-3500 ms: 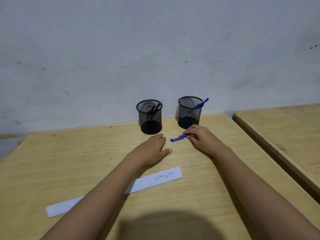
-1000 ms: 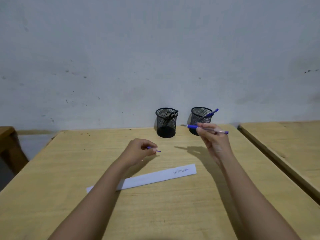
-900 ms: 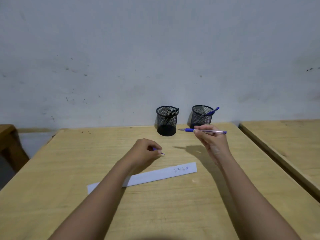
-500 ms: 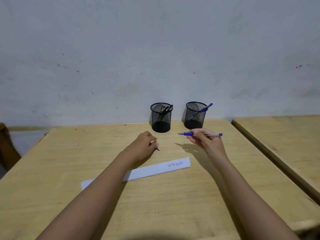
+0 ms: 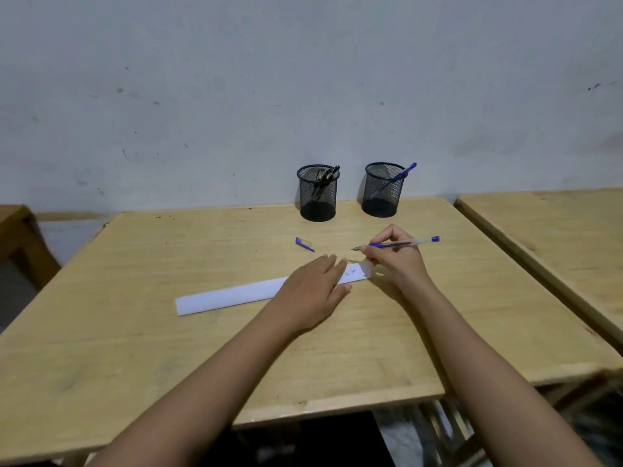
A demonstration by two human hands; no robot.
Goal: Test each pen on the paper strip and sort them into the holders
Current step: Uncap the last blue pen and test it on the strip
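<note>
My right hand (image 5: 397, 261) grips an uncapped blue pen (image 5: 401, 244), tip pointing left, just above the right end of the white paper strip (image 5: 236, 294). My left hand (image 5: 313, 291) lies flat on the strip, fingers spread, pressing it down beside some blue scribbles. The pen's blue cap (image 5: 304, 244) lies loose on the table behind the strip. Two black mesh holders stand by the wall: the left holder (image 5: 317, 193) has dark pens in it, the right holder (image 5: 383, 190) has one blue pen (image 5: 403, 173) leaning out.
The wooden table (image 5: 135, 332) ends at a near edge low in view. A second wooden table (image 5: 546, 230) stands close on the right, with a narrow gap between. A corner of another piece of wooden furniture (image 5: 13, 227) shows at far left. A grey wall rises behind.
My left hand has let go of the cap, which now lies on the table, and moved onto the strip. My right hand has brought the pen down toward the strip's right end.
</note>
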